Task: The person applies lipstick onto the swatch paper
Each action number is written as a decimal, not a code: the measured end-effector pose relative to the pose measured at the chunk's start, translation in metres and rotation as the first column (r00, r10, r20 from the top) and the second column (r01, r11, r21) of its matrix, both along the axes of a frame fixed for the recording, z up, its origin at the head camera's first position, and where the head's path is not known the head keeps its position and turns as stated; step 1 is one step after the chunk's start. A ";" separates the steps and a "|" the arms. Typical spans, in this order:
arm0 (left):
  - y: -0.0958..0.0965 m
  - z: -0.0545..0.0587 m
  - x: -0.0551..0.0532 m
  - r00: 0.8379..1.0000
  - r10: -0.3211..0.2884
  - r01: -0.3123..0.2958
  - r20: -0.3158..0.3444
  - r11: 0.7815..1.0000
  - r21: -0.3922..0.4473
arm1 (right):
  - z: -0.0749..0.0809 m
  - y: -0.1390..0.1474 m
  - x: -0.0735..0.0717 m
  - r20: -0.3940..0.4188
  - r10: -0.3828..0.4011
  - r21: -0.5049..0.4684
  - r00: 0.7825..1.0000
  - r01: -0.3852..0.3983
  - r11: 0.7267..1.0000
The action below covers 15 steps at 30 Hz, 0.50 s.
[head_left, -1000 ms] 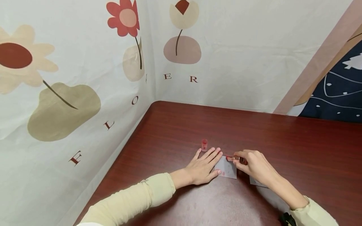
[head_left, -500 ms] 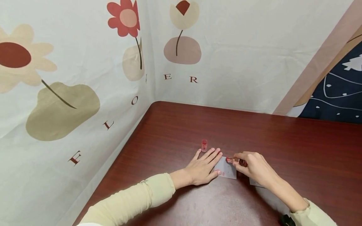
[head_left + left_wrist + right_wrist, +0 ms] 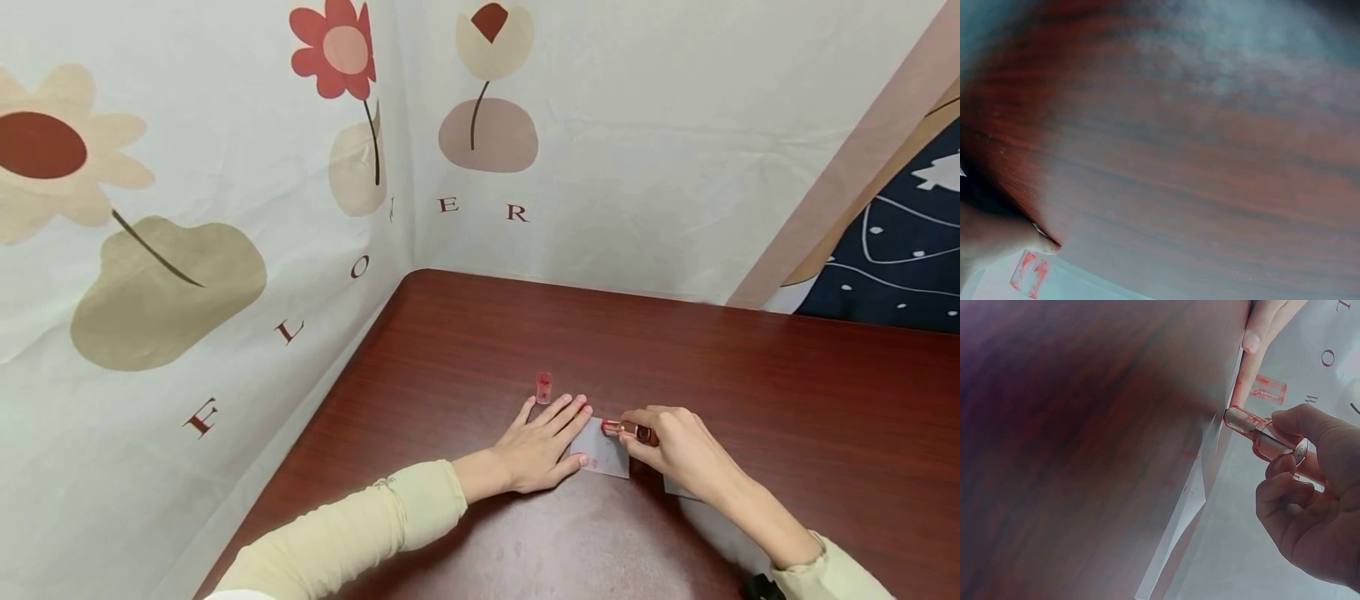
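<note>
Little has shifted: the right grip (image 3: 678, 446) still pinches a bronze tube (image 3: 1260, 434), its red tip (image 3: 605, 427) at the pale sheet (image 3: 603, 454) between the 2 grips, suggesting steady work at 1 spot. The left grip (image 3: 542, 446) lies spread over the sheet's edge.

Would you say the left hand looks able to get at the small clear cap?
Probably yes: the clear cap is close beyond the left hand, with nothing visible between them, though that hand may have to leave the paper it partly rests on.
</note>
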State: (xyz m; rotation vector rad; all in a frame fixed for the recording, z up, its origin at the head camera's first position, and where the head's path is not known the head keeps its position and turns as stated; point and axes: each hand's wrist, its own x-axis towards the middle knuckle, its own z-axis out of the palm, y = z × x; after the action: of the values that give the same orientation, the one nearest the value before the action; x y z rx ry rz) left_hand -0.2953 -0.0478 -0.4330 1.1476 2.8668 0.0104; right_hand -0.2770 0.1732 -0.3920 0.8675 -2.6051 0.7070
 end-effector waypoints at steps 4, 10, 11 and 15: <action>0.000 0.000 0.000 1.000 0.003 -0.003 -0.001 1.000 0.002 | 0.000 0.001 0.000 -0.021 0.010 -0.002 1.000 -0.010 1.000; 0.000 0.001 0.000 1.000 0.006 -0.006 0.000 1.000 -0.003 | -0.001 0.001 0.000 -0.038 0.019 -0.002 0.999 -0.019 1.000; 0.000 0.001 0.000 1.000 0.006 -0.006 0.001 1.000 -0.005 | -0.001 0.001 0.000 -0.035 0.019 0.000 0.999 -0.019 1.000; 0.000 0.002 0.000 1.000 0.007 -0.007 -0.001 1.000 -0.005 | 0.000 0.000 0.001 -0.017 0.012 0.006 1.000 -0.012 1.000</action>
State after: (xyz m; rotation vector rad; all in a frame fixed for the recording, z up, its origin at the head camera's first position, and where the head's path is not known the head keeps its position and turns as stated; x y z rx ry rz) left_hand -0.2949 -0.0479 -0.4313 1.1370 2.8696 0.0032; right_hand -0.2764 0.1737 -0.3916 0.8880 -2.5905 0.6927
